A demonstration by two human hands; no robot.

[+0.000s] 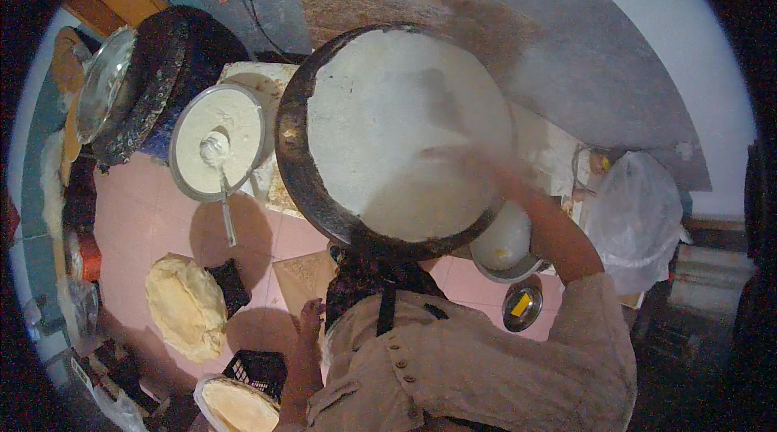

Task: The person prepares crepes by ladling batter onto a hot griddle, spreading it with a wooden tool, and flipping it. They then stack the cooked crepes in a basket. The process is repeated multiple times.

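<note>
A wide round griddle with a dark rim stands before me, its top covered by a thin white layer of batter. My right hand reaches over the right side of this layer, blurred by motion and steam. Whether it touches the surface or holds something is unclear. Low by my side hangs my left hand, fingers loosely bent, with nothing seen in it. Left of the griddle is a bowl of pale batter, where a clear ladle rests with its handle over the rim.
Stacked thin flatbreads lie low on the left, and more flatbreads sit near a black plastic crate. Right of the griddle are a pot and a white plastic bag. A large dark vessel stands at the upper left.
</note>
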